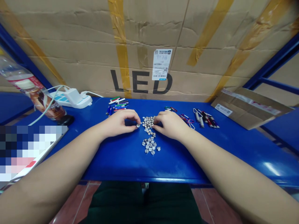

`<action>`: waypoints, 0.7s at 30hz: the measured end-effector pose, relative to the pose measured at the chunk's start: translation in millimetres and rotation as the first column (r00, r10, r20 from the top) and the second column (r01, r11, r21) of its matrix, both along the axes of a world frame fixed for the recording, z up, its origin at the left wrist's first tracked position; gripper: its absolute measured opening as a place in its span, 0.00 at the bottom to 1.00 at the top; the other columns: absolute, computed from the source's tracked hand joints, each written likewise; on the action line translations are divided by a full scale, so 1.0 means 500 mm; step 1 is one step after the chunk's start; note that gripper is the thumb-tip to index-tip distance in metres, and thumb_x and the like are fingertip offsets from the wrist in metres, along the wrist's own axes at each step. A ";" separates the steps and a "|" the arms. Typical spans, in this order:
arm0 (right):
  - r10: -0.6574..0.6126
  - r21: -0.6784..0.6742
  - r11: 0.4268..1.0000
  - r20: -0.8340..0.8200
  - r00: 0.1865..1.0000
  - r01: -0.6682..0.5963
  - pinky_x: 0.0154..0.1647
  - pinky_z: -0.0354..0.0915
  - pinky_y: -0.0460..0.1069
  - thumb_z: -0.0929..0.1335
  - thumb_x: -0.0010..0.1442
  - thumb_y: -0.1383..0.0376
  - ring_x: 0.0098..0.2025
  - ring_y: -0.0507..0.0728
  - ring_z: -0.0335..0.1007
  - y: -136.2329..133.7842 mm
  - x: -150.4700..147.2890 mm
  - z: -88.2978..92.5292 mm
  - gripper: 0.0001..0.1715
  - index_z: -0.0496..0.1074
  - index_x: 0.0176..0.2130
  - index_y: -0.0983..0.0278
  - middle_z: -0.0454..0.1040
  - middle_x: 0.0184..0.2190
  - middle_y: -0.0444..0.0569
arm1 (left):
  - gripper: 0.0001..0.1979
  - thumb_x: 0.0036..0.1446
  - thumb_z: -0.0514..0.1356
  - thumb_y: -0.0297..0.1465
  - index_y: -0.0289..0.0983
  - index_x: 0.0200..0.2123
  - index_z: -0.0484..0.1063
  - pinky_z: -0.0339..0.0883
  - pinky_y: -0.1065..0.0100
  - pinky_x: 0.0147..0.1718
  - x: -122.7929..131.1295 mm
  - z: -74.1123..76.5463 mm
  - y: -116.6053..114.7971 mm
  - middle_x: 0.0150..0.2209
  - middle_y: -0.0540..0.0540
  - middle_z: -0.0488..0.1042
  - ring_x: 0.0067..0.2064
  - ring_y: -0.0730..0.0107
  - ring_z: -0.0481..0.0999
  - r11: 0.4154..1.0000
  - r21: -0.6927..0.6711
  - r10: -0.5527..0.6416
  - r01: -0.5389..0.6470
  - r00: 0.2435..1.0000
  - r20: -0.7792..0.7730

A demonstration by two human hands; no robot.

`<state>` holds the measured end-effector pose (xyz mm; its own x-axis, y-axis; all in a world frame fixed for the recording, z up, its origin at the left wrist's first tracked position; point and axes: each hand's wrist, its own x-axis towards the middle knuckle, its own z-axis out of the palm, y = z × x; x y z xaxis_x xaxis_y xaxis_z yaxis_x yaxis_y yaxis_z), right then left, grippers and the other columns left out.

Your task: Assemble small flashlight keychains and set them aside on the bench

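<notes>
A heap of small silver button cells [149,132] lies in the middle of the blue table [130,161]. My left hand [121,122] rests at the heap's left side, fingers curled, pinching one button cell [138,125] at its fingertips. On the heap's right side my right hand [170,123] has its fingers bent down into the cells; what they grip is hidden. Behind my left hand lie several coloured little flashlight tubes [118,104].
Keychain flashlights with carabiner clips [203,119] lie right of my right hand. A white power strip [73,98] and a tilted plastic bottle [35,90] are at the back left. A flat cardboard box [249,107] sits at the right; a big "LED" carton [144,46] walls the back.
</notes>
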<state>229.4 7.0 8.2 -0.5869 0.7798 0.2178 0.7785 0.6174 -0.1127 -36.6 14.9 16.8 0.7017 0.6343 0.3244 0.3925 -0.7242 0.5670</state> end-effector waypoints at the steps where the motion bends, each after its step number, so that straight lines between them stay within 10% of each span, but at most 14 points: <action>1: -0.007 0.000 1.000 0.009 1.000 0.007 0.47 0.68 0.58 0.73 0.64 0.62 0.42 0.63 0.74 0.001 -0.003 -0.003 0.08 0.82 0.38 0.63 0.79 0.37 0.56 | 0.04 0.59 0.64 0.29 0.38 0.38 0.78 0.73 0.62 0.49 0.001 0.000 0.000 0.41 0.45 0.80 0.45 0.63 0.79 1.000 -0.001 0.003 -0.003 1.000 -0.004; 11: 0.029 -0.072 0.996 -0.198 0.980 -0.044 0.46 0.69 0.54 0.72 0.63 0.68 0.40 0.59 0.75 0.003 -0.009 -0.003 0.04 0.80 0.35 0.63 0.80 0.36 0.52 | 0.05 0.59 0.64 0.29 0.37 0.39 0.78 0.75 0.64 0.47 0.006 0.006 -0.003 0.40 0.45 0.80 0.43 0.64 0.79 0.999 -0.033 0.010 -0.011 1.000 -0.013; 16: -0.039 -0.324 0.907 -0.703 0.710 -0.271 0.38 0.72 0.51 0.73 0.62 0.63 0.35 0.56 0.78 -0.012 -0.022 -0.003 0.06 0.78 0.38 0.63 0.81 0.32 0.48 | 0.07 0.59 0.64 0.30 0.37 0.41 0.78 0.76 0.63 0.47 0.011 0.000 -0.006 0.41 0.45 0.80 0.43 0.65 0.80 0.998 -0.062 0.020 -0.019 1.000 0.016; 21: -0.121 -0.404 0.847 -0.781 0.613 -0.347 0.35 0.72 0.51 0.73 0.58 0.62 0.32 0.55 0.77 -0.020 -0.041 -0.015 0.08 0.77 0.38 0.63 0.81 0.30 0.47 | 0.08 0.58 0.65 0.30 0.37 0.41 0.74 0.77 0.63 0.46 0.018 -0.009 -0.007 0.40 0.46 0.81 0.42 0.66 0.82 0.991 -0.134 0.022 -0.010 0.996 0.089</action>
<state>208.7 -3.1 0.4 -0.4755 0.8442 0.2474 0.1831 0.3700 -0.9108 -27.5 11.5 12.4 0.6627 0.6871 0.2980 0.3462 -0.6339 0.6916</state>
